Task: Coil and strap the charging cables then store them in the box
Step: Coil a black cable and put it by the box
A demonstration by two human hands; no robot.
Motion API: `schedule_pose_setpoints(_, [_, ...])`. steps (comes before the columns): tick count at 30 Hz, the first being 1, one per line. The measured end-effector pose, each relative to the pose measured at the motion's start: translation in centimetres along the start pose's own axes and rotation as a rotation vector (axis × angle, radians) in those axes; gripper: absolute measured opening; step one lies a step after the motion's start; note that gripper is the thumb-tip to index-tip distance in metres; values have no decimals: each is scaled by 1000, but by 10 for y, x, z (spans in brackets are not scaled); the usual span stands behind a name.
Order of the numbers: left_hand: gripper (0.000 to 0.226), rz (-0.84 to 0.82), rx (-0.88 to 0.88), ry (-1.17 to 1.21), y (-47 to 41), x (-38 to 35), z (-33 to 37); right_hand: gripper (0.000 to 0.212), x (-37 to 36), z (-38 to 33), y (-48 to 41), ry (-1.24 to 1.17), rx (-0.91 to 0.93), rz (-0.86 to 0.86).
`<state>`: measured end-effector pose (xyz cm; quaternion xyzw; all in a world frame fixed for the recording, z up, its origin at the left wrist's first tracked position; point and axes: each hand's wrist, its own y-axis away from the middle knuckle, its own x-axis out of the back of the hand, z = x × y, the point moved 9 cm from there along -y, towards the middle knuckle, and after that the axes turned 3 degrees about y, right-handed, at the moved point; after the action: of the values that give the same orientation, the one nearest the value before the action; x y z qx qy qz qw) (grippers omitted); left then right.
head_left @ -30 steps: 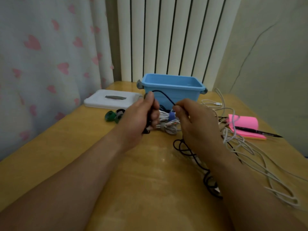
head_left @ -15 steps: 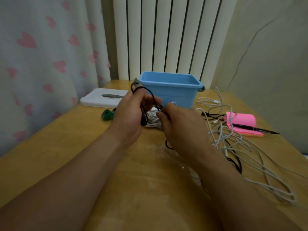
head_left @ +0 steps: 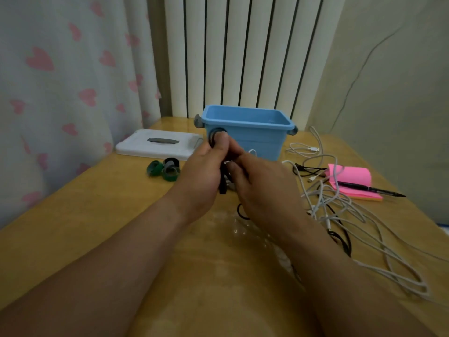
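My left hand [head_left: 202,170] grips a black charging cable [head_left: 213,136] wound into small loops over the thumb, its plug hanging below the palm. Close against it, my right hand [head_left: 261,188] pinches the same cable; a black loop of it trails on the table under that wrist. The open blue box [head_left: 245,130] stands just behind both hands. Loose white cables [head_left: 359,212] sprawl tangled to the right, with other black cable among them. Rolled green and grey straps [head_left: 165,169] lie left of my hands. The bundle lying behind my hands is mostly hidden.
A white lid [head_left: 158,144] with a grey handle lies at the back left. Pink sticky notes [head_left: 352,178] with a black pen [head_left: 371,189] on top sit at the right. The wooden table [head_left: 97,215] meets a curtain on the left and a wall on the right.
The black cable's loose length has been drawn up off the table and wound into tighter loops in my left hand. My two hands have come closer together.
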<state>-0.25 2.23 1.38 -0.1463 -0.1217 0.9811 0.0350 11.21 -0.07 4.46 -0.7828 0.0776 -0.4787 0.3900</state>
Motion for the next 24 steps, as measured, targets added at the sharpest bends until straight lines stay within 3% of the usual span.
schedule_pose_setpoints(4, [40,104,-54,376,-11,29,17,18,-3,16,-2,105,-20,-96])
schedule_pose_setpoints(8, [40,232,-70,420,-17,69,31,16,0,36,-2,175,-45,-162])
schedule_pose_setpoints(10, [41,280,-89,287,-18,85,37,21,2,46,-2,225,-79,-188])
schedule_pose_setpoints(12, [43,266,-94,-10,-17,83,39,25,7,50,-3,256,-92,-170])
schedule_pose_setpoints(16, [44,23,-14,-594,-9,32,17,14,22,39,-5,202,-70,-37])
schedule_pose_setpoints(20, [37,-270,47,-756,5,-12,-7,20,25,37,-3,121,-91,7])
schedule_pose_setpoints(24, [11,-376,42,-756,10,-22,-9,21,22,42,-4,50,-152,-23])
